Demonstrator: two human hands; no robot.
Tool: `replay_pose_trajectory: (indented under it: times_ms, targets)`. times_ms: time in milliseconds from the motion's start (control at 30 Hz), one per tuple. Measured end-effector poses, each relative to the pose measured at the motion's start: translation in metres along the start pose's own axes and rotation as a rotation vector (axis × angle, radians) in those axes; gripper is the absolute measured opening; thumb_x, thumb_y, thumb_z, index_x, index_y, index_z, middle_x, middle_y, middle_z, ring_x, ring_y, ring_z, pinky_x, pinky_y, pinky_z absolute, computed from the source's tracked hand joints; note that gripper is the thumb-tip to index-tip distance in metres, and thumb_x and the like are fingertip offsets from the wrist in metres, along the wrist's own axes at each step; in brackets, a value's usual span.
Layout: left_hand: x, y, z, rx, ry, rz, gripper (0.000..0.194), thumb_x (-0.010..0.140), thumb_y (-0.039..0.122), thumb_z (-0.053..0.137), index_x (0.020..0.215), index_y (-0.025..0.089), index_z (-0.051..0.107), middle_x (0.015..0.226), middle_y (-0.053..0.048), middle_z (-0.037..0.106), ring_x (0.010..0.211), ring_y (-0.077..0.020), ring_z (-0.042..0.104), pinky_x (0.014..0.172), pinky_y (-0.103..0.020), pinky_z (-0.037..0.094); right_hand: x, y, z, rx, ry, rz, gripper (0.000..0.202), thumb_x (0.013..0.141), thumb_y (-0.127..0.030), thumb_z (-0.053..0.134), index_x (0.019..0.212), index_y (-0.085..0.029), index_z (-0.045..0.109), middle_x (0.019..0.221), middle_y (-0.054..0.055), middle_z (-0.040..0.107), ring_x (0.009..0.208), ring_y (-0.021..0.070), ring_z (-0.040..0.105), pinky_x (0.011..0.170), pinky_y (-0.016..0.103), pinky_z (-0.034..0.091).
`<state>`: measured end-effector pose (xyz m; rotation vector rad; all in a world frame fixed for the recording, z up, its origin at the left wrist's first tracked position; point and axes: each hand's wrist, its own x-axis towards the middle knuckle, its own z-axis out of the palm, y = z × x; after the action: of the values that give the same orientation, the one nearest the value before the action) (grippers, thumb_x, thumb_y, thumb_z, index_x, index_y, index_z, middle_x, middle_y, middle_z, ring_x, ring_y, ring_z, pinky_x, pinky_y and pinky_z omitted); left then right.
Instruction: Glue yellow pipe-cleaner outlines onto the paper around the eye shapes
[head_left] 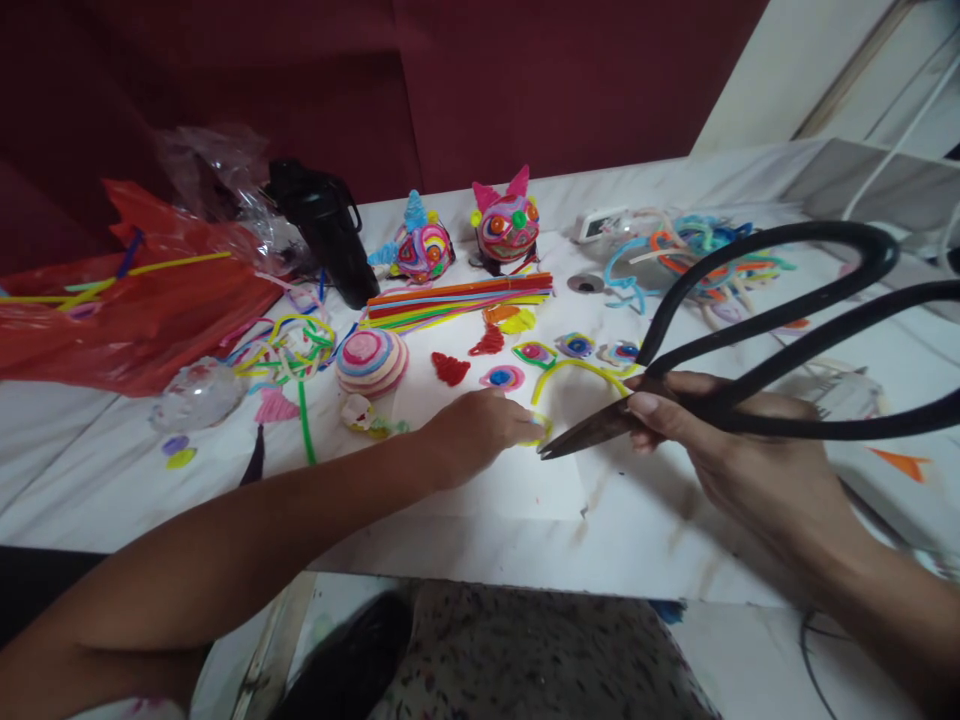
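My left hand (pixel 484 432) is closed, its fingertips pinching a small yellow coiled piece (pixel 538 430) over a white sheet. From the coil a yellow pipe cleaner (pixel 574 366) seems to arch up and across to my right hand (pixel 712 430). That hand grips large black-handled scissors (pixel 592 430) round the pivot, handles pointing up and right. The blade tips lie right beside the yellow coil; whether they touch it I cannot tell. Just beyond are eye-shaped pieces (pixel 502 377) and a red piece (pixel 450 368). A striped half-ball (pixel 373 360) stands left of my left hand.
Two colourful animal heads (pixel 508 225) stand at the back, behind a row of coloured pipe cleaners (pixel 457 300). A black bottle (pixel 326 230) and a red plastic bag (pixel 150 320) occupy the left. Tangled pipe cleaners (pixel 712 255) lie at the back right. The table's front edge runs below my hands.
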<state>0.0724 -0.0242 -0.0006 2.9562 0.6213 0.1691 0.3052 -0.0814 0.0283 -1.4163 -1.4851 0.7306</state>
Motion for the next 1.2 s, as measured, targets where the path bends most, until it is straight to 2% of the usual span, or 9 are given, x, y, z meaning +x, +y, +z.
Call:
replay_pose_trajectory:
  times_ms: [133,233,333,467,567,733,833,1067,1200]
  targets:
    - [0.001,0.003,-0.003,0.084,-0.007,-0.001,0.022,0.091,0.010,0.053,0.106,0.017,0.067,0.112,-0.007,0.071,0.097,-0.0182,0.066,0.086,-0.033,0.049,0.002,0.004,0.001,0.029,-0.003,0.117,0.027,0.074,-0.050,0.070,0.066,-0.025,0.072,0.054,-0.001,0.065,0.061,0.0184,0.065,0.051,0.027,0.051]
    - [0.000,0.004,-0.005,0.091,0.008,0.002,0.022,0.092,0.010,0.052,0.105,0.018,0.067,0.109,-0.006,0.071,0.096,-0.0173,0.065,0.086,-0.032,0.049,0.004,0.009,0.003,0.093,-0.003,0.142,0.026,0.072,-0.049,0.073,0.071,-0.023,0.073,0.056,0.000,0.067,0.057,0.0164,0.065,0.055,0.026,0.054]
    - [-0.001,0.005,-0.006,0.108,0.001,0.005,0.022,0.094,0.012,0.049,0.106,0.018,0.066,0.106,-0.007,0.071,0.092,-0.0173,0.064,0.083,-0.032,0.049,0.009,0.013,0.007,0.214,0.053,0.195,0.029,0.067,-0.047,0.078,0.076,-0.020,0.074,0.057,0.002,0.068,0.052,0.0148,0.063,0.053,0.026,0.056]
    - [-0.001,0.006,-0.006,0.133,-0.011,-0.003,0.021,0.095,0.013,0.048,0.105,0.017,0.067,0.105,-0.008,0.070,0.089,-0.0173,0.062,0.080,-0.030,0.048,0.015,0.014,0.013,0.360,0.123,0.286,0.033,0.057,-0.041,0.086,0.072,-0.015,0.072,0.057,0.003,0.068,0.045,0.0135,0.061,0.048,0.025,0.056]
    - [-0.001,0.007,-0.006,0.129,-0.010,0.004,0.021,0.095,0.014,0.048,0.105,0.016,0.067,0.104,-0.008,0.070,0.087,-0.0178,0.062,0.079,-0.031,0.048,0.019,0.014,0.013,0.424,0.128,0.279,0.033,0.055,-0.037,0.087,0.071,-0.013,0.071,0.060,0.004,0.069,0.044,0.0128,0.061,0.046,0.025,0.057]
    - [-0.002,0.007,-0.007,0.120,-0.015,0.016,0.024,0.096,0.013,0.045,0.108,0.014,0.066,0.106,-0.010,0.069,0.090,-0.0186,0.062,0.081,-0.032,0.049,0.025,0.018,0.008,0.323,0.168,0.241,0.032,0.060,-0.036,0.086,0.077,-0.013,0.073,0.062,0.005,0.070,0.046,0.0138,0.063,0.046,0.024,0.058]
    - [-0.001,0.008,-0.008,0.120,-0.026,0.003,0.025,0.096,0.012,0.045,0.109,0.014,0.066,0.106,-0.010,0.070,0.089,-0.0188,0.061,0.080,-0.032,0.050,0.029,0.020,0.006,0.354,0.186,0.210,0.029,0.058,-0.034,0.087,0.073,-0.014,0.072,0.062,0.004,0.070,0.046,0.0137,0.063,0.046,0.025,0.058]
    - [-0.001,0.011,-0.012,0.127,-0.028,0.022,0.024,0.095,0.011,0.046,0.111,0.011,0.064,0.107,-0.011,0.070,0.091,-0.0194,0.062,0.082,-0.032,0.051,0.038,0.016,0.008,0.375,0.254,0.235,0.032,0.053,-0.032,0.088,0.071,-0.012,0.071,0.066,0.004,0.070,0.044,0.0141,0.063,0.044,0.026,0.058]
    - [-0.002,0.012,-0.013,0.139,-0.038,0.010,0.024,0.095,0.010,0.045,0.110,0.013,0.064,0.107,-0.011,0.069,0.092,-0.0187,0.062,0.083,-0.032,0.050,0.038,0.016,0.006,0.380,0.235,0.241,0.031,0.054,-0.031,0.088,0.072,-0.012,0.072,0.064,0.004,0.069,0.045,0.0134,0.063,0.044,0.024,0.058]
